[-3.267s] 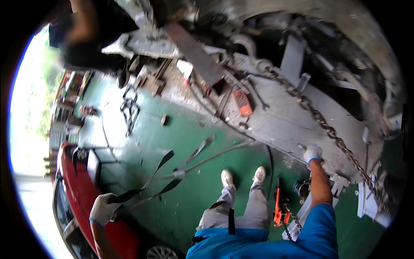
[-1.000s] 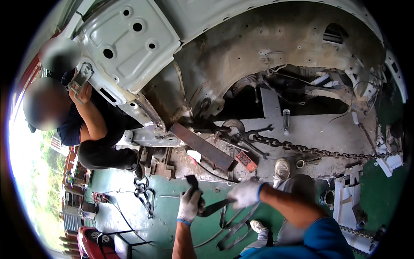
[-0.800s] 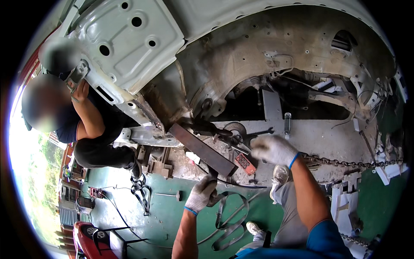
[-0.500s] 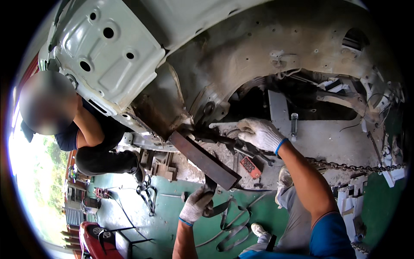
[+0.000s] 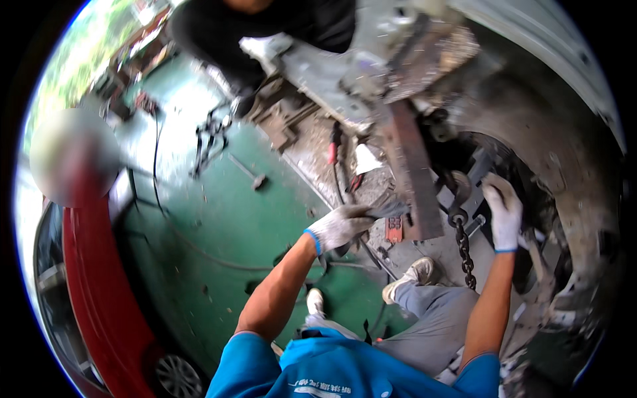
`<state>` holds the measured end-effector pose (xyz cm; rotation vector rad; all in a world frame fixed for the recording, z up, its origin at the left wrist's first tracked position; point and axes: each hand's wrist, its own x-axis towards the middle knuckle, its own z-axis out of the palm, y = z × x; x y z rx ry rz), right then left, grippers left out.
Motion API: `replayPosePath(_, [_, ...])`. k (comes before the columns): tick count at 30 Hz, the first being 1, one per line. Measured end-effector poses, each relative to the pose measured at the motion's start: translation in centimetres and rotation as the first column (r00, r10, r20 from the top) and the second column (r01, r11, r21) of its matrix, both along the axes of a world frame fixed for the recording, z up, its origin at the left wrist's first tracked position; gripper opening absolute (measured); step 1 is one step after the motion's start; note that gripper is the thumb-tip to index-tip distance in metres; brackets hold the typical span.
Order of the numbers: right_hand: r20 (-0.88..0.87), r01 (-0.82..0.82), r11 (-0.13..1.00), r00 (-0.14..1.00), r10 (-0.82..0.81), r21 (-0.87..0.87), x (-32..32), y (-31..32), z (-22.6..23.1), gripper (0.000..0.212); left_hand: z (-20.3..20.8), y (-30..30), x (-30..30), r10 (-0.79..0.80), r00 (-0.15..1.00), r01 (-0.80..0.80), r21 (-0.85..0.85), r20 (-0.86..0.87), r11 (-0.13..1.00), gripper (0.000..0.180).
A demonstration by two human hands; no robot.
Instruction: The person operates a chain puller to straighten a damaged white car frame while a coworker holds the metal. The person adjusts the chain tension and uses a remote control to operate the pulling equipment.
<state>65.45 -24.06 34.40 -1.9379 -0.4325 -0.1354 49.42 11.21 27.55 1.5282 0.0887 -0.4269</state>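
My left hand (image 5: 342,229), in a white knit glove, is closed around a dark flat strap (image 5: 389,211). The strap runs toward the lower end of a rusty steel beam (image 5: 413,179), which slants down from the damaged vehicle body. On the beam's other side, a heavy metal hook (image 5: 458,189) joins a dark chain (image 5: 464,249). My right hand (image 5: 503,209), gloved too, is just right of the hook beside dark metal parts, its fingers stretched out and nothing visible in them. Its fingertips border a grey metal piece (image 5: 479,166); contact cannot be made out.
Bare vehicle bodywork (image 5: 557,126) curves along the right. A co-worker's dark-clothed leg (image 5: 206,33) is at the top. A hammer-like tool (image 5: 257,179) and cables lie on the green floor (image 5: 192,232). An orange-red block (image 5: 394,229) lies below the beam; a red car (image 5: 99,285) stands left.
My view has swung round, bringing the red car larger at left. The hook and chain now show beside the beam. My left hand still grips the strap, now nearer the beam's end.
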Motion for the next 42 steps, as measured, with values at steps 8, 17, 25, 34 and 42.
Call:
replayPosePath(8, [-0.078,0.032,0.998,0.996,-0.036,-0.046,0.0,1.2,1.7,0.021,-1.2,0.1,-4.0,0.146,0.987,-0.151,-0.085,-0.069,0.985,0.020])
replayPosePath(17, [0.018,-0.204,0.864,0.971,0.239,-0.459,3.2,5.8,2.0,0.033,2.6,0.8,-2.2,-0.005,0.975,-0.028,-0.144,-0.224,0.989,0.036])
replayPosePath(25, [-0.024,-0.256,0.859,0.962,0.274,-0.443,3.2,6.8,1.3,0.030,5.2,-0.8,0.6,-0.222,0.951,0.198,-0.130,-0.213,0.972,0.047])
replayPosePath(34, [0.039,-0.169,0.967,0.983,0.179,-0.193,-2.8,7.0,2.3,0.024,4.0,0.3,0.9,-0.232,0.919,0.149,-0.266,-0.319,0.953,0.047])
replayPosePath(42, [-0.395,-0.515,0.855,0.800,0.451,-0.067,-6.4,7.0,-2.4,0.029,1.6,1.7,2.2,-0.168,0.861,0.005,-0.321,-0.480,0.947,0.022])
